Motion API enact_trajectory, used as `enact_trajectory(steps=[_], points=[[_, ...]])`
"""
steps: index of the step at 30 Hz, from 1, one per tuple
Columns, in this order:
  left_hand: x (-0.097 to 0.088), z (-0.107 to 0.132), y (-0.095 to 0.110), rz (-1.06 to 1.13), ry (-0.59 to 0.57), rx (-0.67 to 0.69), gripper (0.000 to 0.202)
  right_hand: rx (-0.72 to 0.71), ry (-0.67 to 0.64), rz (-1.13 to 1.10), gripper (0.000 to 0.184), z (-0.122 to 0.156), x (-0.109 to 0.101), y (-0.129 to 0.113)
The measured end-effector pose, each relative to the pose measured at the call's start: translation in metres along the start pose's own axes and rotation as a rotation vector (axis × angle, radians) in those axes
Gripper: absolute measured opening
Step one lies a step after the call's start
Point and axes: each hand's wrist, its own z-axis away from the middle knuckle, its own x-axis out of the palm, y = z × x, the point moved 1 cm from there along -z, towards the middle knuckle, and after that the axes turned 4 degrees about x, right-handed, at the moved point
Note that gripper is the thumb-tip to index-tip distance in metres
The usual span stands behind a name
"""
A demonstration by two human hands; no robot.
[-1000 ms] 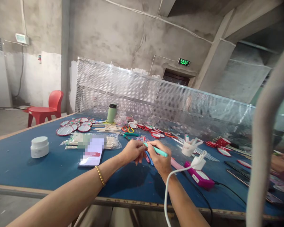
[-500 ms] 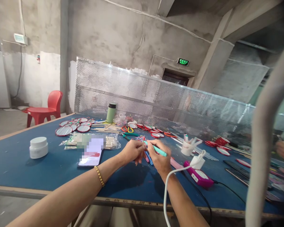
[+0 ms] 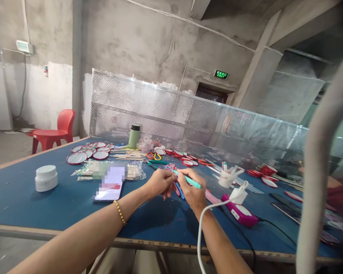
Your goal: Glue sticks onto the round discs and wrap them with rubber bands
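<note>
My right hand (image 3: 192,190) grips a teal pen (image 3: 191,181), its tip pointing left toward my left hand. My left hand (image 3: 159,182) is pinched shut on something small that I cannot make out, right at the pen tip. A gold bead bracelet (image 3: 120,212) is on my left wrist. Both hands hover over the blue table (image 3: 60,205), above a few coloured pens (image 3: 179,190) lying on it. A phone (image 3: 111,187) with a lit screen lies just left of my left hand.
A white jar (image 3: 46,177) stands at the left. Round red-rimmed discs (image 3: 87,153), wooden sticks, a green bottle (image 3: 134,136) and scissors lie further back. A pink device (image 3: 239,213) with a white charger and cable sits at the right. A perforated metal screen (image 3: 188,121) borders the table's far side.
My hands stay in the same place with the pen. Another person's hand at the far right edge has shifted.
</note>
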Motion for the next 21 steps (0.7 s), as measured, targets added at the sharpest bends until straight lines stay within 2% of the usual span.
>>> enact_trajectory(steps=[21], points=[[0.0003,0.0013,0.0029,0.002,-0.007,-0.005,0.032,0.003,0.023,0.018,0.016,-0.0001,-0.0004,-0.0027]])
